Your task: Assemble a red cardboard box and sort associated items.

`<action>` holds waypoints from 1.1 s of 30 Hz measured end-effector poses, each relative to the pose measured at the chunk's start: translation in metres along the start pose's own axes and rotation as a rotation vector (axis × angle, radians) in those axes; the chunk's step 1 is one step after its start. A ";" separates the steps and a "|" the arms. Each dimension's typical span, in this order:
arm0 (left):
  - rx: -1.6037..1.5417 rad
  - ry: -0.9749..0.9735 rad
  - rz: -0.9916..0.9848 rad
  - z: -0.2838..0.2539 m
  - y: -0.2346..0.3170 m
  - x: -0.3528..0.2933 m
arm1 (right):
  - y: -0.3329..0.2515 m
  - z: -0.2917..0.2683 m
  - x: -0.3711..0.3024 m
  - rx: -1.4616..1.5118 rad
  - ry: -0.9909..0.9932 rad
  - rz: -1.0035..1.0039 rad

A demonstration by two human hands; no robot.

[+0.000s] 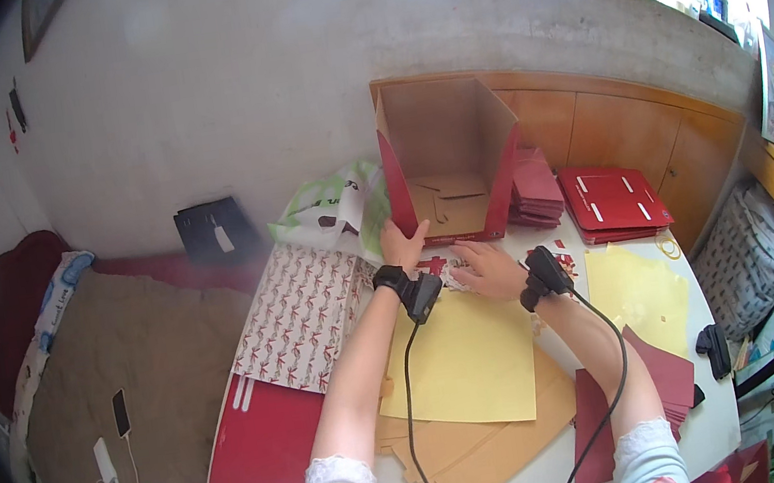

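Observation:
A large open box (450,157), red outside and plain brown cardboard inside, stands at the far side of the table with its open side toward me. My left hand (403,243) is at its near left corner, thumb spread across the front and fingers along the outer side. Just below the front edge, my right hand (490,268) lies with fingers stretched out, close to the box's lower rim; whether it touches the rim I cannot tell. Small red-and-white printed pieces (434,266) show between the hands. Dark flat strips (450,196) lie inside the box.
Yellow sheets (467,368) and brown cardboard (493,452) lie nearest me. Red folded pieces (534,188) and a red flat stack (614,197) stand right of the box. A patterned white board (294,317) and a plastic bag (339,209) are at left. Cables hang from both wrist devices.

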State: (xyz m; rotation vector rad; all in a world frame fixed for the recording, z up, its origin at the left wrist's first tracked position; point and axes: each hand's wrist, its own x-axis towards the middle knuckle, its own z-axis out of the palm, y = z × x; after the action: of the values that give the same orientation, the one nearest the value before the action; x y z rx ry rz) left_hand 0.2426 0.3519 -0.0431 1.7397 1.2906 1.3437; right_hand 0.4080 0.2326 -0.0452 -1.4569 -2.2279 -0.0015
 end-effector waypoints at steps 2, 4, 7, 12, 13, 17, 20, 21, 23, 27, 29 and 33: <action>0.276 0.038 0.085 -0.005 -0.006 0.003 | -0.010 -0.005 0.013 0.062 0.057 -0.009; 0.156 0.145 0.235 -0.002 0.011 -0.004 | -0.006 -0.013 0.020 -0.084 -0.021 0.020; 0.110 0.188 0.368 -0.017 0.035 0.002 | -0.004 -0.029 0.022 -0.025 0.603 0.139; -0.053 0.195 0.370 -0.042 0.070 0.015 | -0.004 -0.093 0.037 -0.129 0.993 0.070; -0.082 0.199 0.416 -0.046 0.070 0.019 | -0.007 -0.099 0.041 -0.126 0.992 0.068; 0.105 0.143 0.609 -0.052 0.072 0.025 | -0.002 -0.116 0.056 -0.065 0.790 -0.005; 0.120 0.105 0.573 -0.050 0.073 0.025 | 0.006 -0.116 0.060 -0.063 0.726 0.037; 0.121 0.105 0.573 -0.051 0.073 0.025 | 0.006 -0.115 0.061 -0.076 0.710 0.074; 0.148 0.127 0.568 -0.052 0.072 0.023 | 0.006 -0.112 0.060 -0.067 0.705 0.113; 0.193 0.118 0.538 -0.049 0.073 0.021 | 0.005 -0.104 0.057 -0.078 0.731 0.180; 0.234 0.096 0.547 -0.045 0.074 0.020 | 0.010 -0.099 0.053 -0.074 0.736 0.200; 0.242 0.127 0.575 -0.044 0.072 0.023 | 0.013 -0.093 0.053 -0.063 0.765 0.196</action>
State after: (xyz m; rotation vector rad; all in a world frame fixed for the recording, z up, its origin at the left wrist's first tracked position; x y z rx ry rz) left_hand 0.2263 0.3427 0.0418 2.3478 1.0926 1.6817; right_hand 0.4384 0.2605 0.0545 -1.3876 -1.4734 -0.4846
